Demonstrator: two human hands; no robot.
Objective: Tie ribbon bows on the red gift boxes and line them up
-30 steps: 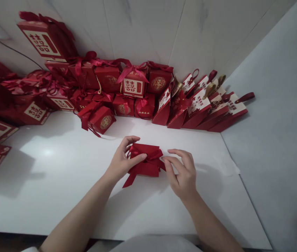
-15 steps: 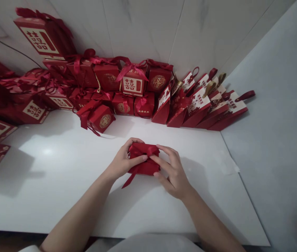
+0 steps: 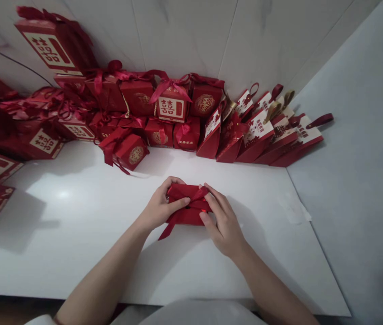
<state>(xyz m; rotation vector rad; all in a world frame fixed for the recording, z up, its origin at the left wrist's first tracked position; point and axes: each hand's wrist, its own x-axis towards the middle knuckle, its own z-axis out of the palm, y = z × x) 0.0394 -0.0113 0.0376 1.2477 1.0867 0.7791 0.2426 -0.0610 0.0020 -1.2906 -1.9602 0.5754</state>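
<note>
1. Red card box, in the head view: on the white table, between both hands.
2. Left hand grasps its left side, thumb across the ribbon, probably steadying both.
3. Right hand grasps the opposite side, fingertips at the ribbon, probably bracing it.
4. Stacked boxes and wedge-shaped boxes line the wall, out of the hands' way.

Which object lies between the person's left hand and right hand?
The head view shows a red box, topped with red ribbon, between the left hand and right hand.
</note>
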